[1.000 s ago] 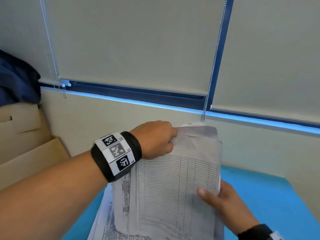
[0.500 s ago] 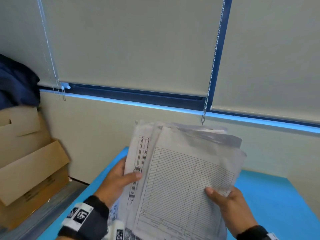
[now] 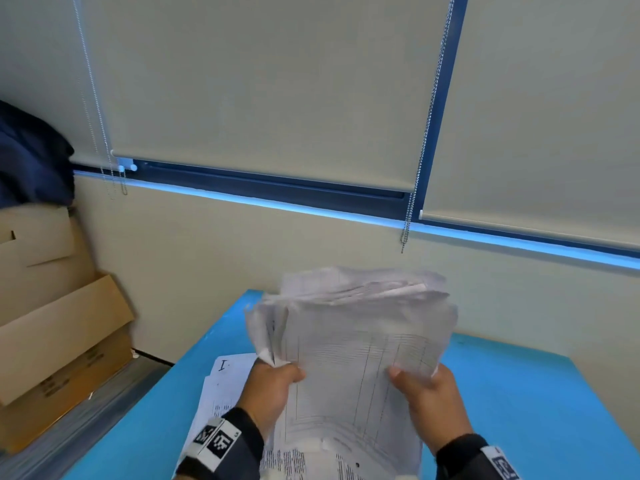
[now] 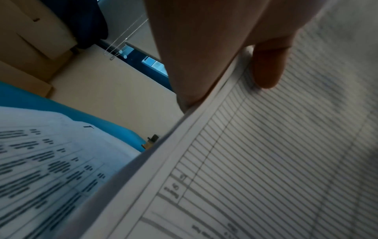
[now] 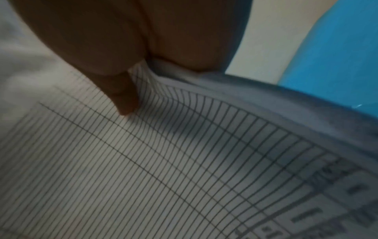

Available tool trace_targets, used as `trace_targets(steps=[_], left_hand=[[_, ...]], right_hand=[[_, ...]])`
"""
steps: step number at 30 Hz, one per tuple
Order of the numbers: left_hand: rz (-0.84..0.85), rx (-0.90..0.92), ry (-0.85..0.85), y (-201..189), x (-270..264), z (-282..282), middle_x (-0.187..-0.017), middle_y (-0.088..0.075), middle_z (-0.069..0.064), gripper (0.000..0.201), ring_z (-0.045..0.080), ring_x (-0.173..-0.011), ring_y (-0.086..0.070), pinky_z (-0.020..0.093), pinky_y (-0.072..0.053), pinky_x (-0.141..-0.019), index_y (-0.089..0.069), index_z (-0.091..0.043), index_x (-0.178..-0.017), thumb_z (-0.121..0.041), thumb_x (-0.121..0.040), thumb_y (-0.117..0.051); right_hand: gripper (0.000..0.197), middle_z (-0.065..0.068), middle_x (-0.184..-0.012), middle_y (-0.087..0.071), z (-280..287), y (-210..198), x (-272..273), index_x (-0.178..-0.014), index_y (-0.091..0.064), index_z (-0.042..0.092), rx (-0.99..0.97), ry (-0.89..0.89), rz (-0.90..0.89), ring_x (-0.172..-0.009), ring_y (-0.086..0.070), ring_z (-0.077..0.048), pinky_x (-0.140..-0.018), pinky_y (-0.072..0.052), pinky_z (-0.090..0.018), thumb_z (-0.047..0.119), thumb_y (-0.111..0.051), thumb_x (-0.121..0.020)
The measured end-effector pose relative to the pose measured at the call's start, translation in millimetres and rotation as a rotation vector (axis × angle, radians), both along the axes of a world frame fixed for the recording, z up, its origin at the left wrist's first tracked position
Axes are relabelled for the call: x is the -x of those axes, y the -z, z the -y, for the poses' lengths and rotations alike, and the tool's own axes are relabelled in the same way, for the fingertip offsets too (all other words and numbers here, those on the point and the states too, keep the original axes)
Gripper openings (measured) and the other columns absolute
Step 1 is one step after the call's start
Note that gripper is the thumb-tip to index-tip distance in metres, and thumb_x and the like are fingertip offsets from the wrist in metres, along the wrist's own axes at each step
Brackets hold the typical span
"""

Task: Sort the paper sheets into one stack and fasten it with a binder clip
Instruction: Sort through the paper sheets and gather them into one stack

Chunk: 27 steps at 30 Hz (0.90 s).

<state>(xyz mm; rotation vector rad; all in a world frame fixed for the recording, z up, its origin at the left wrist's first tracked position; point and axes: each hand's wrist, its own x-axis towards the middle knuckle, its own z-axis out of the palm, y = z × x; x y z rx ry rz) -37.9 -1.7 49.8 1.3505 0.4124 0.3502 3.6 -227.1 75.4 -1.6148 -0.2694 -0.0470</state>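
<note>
Two hands hold a loose bundle of paper sheets (image 3: 360, 341) upright above the blue tabletop (image 3: 519, 393), its upper edges ragged and blurred. The left hand (image 3: 270, 389) pinches the bundle's left edge, thumb on the ruled front sheet and fingers behind it; the left wrist view shows that thumb (image 4: 267, 64) pressed flat onto the lined form. The right hand (image 3: 426, 396) grips the right edge the same way, thumb in front, and its grip bows the paper, as the right wrist view shows around the thumb tip (image 5: 124, 100). More printed sheets (image 3: 225, 386) lie flat on the tabletop just left of and below the bundle, the top one marked with a handwritten stroke near its corner. In the left wrist view a small dark object (image 4: 152, 140) sits at the far edge of the tabletop; what it is I cannot tell. Cardboard boxes (image 3: 59, 327) stand left of the tabletop, with dark blue cloth (image 3: 31, 157) above them. Roller blinds (image 3: 263, 84) with bead chains (image 3: 420, 147) cover the window behind.
</note>
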Motion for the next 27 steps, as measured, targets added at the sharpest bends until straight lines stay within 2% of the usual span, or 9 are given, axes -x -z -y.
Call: trace_targets(steps=[4,6,8,10,12,16,19,21,27], left_hand=[[-0.010,-0.150,-0.065,-4,-4,-14,-0.126,-0.062,0.004,0.069,0.022,-0.115,-0.060,0.036,-0.048,-0.096,-0.055,-0.021,-0.125,-0.029,-0.062,-0.083],[-0.079,-0.176,-0.185,0,0,-24,-0.141,-0.045,0.002,0.099,0.022,-0.129,-0.047,0.039,-0.039,-0.107,-0.033,-0.025,-0.147,-0.030,-0.065,-0.088],[-0.113,-0.059,-0.158,7,8,-24,-0.144,-0.049,0.006,0.121,0.027,-0.129,-0.050,0.044,-0.037,-0.110,-0.027,-0.022,-0.151,-0.031,-0.052,-0.095],[-0.034,0.147,0.011,10,17,-15,-0.129,-0.066,0.006,0.109,0.031,-0.119,-0.061,0.055,-0.040,-0.108,-0.047,-0.018,-0.140,-0.029,-0.043,-0.096],[0.060,0.390,0.145,8,23,-4,-0.119,-0.071,0.009,0.078,0.033,-0.113,-0.065,0.058,-0.042,-0.104,-0.059,-0.015,-0.129,-0.014,-0.057,-0.090],[0.171,0.366,0.095,-10,26,-14,-0.116,-0.071,0.016,0.069,0.034,-0.104,-0.068,0.051,-0.053,-0.092,-0.067,-0.008,-0.115,-0.008,-0.050,-0.091],[0.110,0.158,0.021,-24,31,-42,-0.111,-0.073,0.015,0.037,0.034,-0.102,-0.069,0.050,-0.050,-0.096,-0.070,-0.008,-0.108,0.008,-0.074,-0.073],[0.053,0.033,0.048,-27,38,-58,-0.105,-0.075,0.012,0.028,0.031,-0.098,-0.071,0.051,-0.051,-0.094,-0.070,-0.011,-0.107,0.006,-0.085,-0.063],[-0.050,-0.159,0.067,-26,45,-56,-0.096,-0.077,0.012,0.019,0.029,-0.087,-0.074,0.045,-0.056,-0.082,-0.071,-0.012,-0.101,0.000,-0.089,-0.063]], right_hand=[[0.012,-0.003,-0.081,-0.078,0,1,-9,-0.086,-0.073,0.008,-0.125,0.159,-0.064,-0.081,-0.073,-0.024,-0.069,-0.054,-0.035,-0.002,-0.068,-0.083],[0.015,-0.013,-0.090,-0.077,2,-5,-11,-0.092,-0.071,0.004,-0.356,0.167,-0.145,-0.083,-0.073,-0.029,-0.074,-0.057,-0.039,-0.005,-0.063,-0.084],[0.017,-0.014,-0.091,-0.076,0,-9,-10,-0.099,-0.067,0.002,-0.605,0.128,-0.240,-0.080,-0.074,-0.028,-0.064,-0.060,-0.035,-0.006,-0.057,-0.088],[0.020,-0.009,-0.091,-0.077,-6,-7,-10,-0.102,-0.066,0.003,-0.758,0.106,-0.299,-0.075,-0.074,-0.023,-0.056,-0.059,-0.029,-0.006,-0.052,-0.091],[0.023,-0.008,-0.094,-0.077,-15,0,-8,-0.106,-0.065,0.004,-0.830,0.077,-0.346,-0.076,-0.074,-0.022,-0.057,-0.060,-0.031,-0.005,-0.049,-0.092],[0.033,-0.013,-0.111,-0.073,-8,20,-7,-0.114,-0.067,0.007,-0.867,-0.025,-0.406,-0.098,-0.070,-0.031,-0.085,-0.058,-0.046,0.000,-0.053,-0.084],[0.038,-0.008,-0.097,-0.075,25,33,-12,-0.102,-0.072,0.012,-0.831,-0.032,-0.384,-0.079,-0.073,-0.025,-0.071,-0.059,-0.042,0.006,-0.062,-0.066],[0.039,-0.012,-0.095,-0.073,49,37,-17,-0.104,-0.067,0.006,-0.680,-0.019,-0.364,-0.071,-0.071,-0.025,-0.065,-0.056,-0.038,0.005,-0.060,-0.066],[0.027,-0.019,-0.094,-0.075,57,34,-26,-0.096,-0.071,-0.002,-0.072,0.018,-0.228,-0.086,-0.071,-0.037,-0.077,-0.054,-0.044,-0.004,-0.074,-0.068]])
